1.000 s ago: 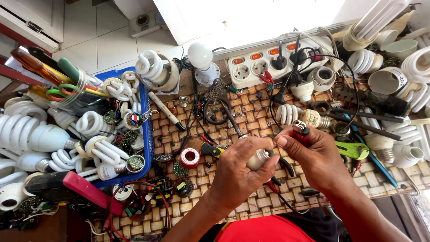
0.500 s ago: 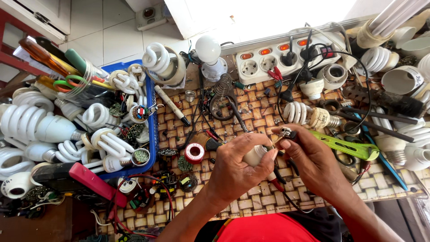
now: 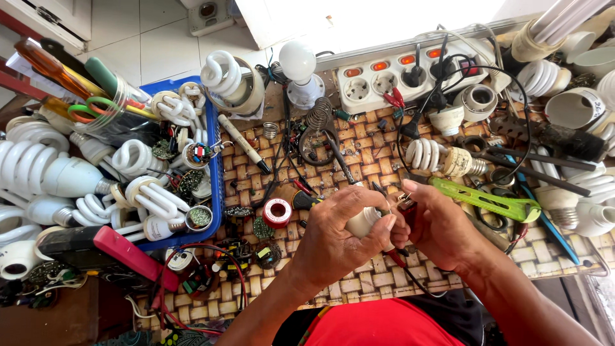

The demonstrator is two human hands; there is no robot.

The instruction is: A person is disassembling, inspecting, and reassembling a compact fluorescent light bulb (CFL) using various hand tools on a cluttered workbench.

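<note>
Bulb base (image 3: 364, 221): I see the small white lamp base, held over the middle of the woven bench (image 3: 359, 291), just above my lap.
Left hand (image 3: 333, 237): closed around the bulb base, fingers curled over its top, thumb along the side.
Right hand (image 3: 442, 224): closed on a small tool with red handles (image 3: 398, 247); its tip is hidden between the two hands, so I cannot tell what it touches.
Change: a second ago my right hand was held a little apart with the red grips showing at its fingertips; now it is pressed against the left and the tool sits at the base.
Meaning: I judge the work has gone from lining up to acting on the base itself.
Nearby: red tape roll (image 3: 277, 212) to the left, green utility knife (image 3: 487, 200) to the right, white power strip (image 3: 410, 74) at the back, blue tray of spiral lamps (image 3: 216, 186) well apart.
</note>
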